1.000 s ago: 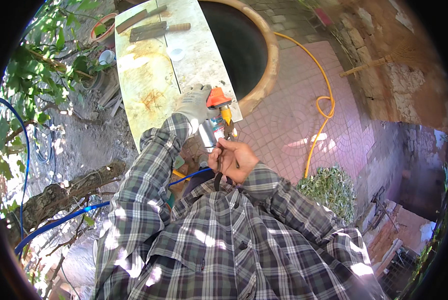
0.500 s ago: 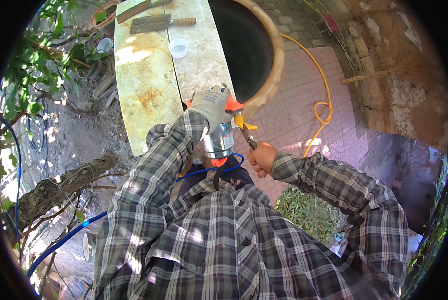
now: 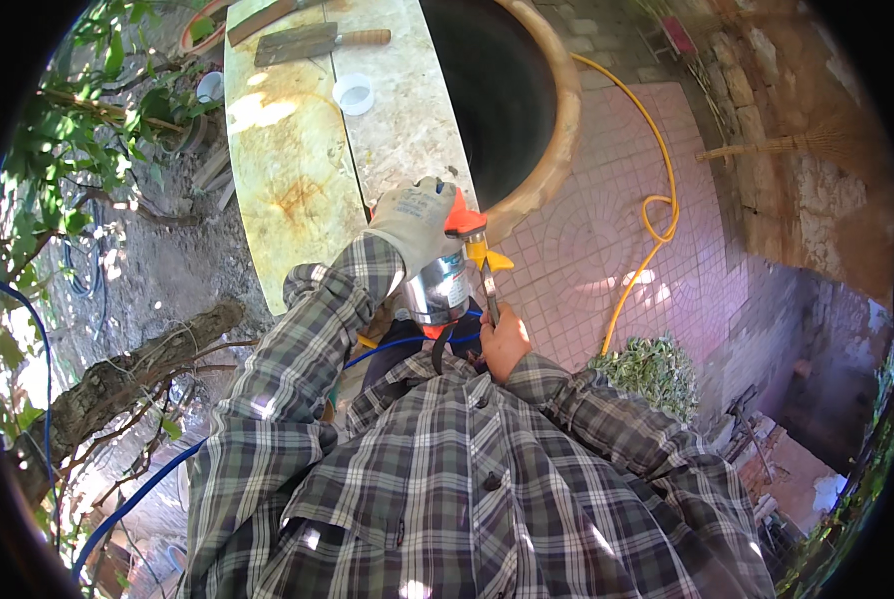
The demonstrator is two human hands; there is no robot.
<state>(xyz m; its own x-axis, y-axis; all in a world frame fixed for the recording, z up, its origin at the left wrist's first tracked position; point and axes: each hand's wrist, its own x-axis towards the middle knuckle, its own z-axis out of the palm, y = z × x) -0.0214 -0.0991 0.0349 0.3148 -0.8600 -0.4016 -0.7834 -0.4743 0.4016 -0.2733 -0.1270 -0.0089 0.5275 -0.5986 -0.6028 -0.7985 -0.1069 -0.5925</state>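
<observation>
My left hand, in a grey work glove, grips the top of a silver cylinder with orange ends; it looks like a small pump. A short outlet on its right side carries a yellow fitting. Bare and closed, my right hand holds the handles of a pair of pliers. The jaws point up against the yellow fitting; their exact bite is too small to tell. A black strap hangs below the cylinder, close to my shirt.
Ahead, a weathered board carries a cleaver and a white plastic cup. A big round vat stands at its right. A yellow hose lies on paving. A blue hose and a tree trunk are left.
My right hand has moved left and toward my body, swinging the pliers more upright beneath the yellow fitting. My left hand keeps its grip on the cylinder.
</observation>
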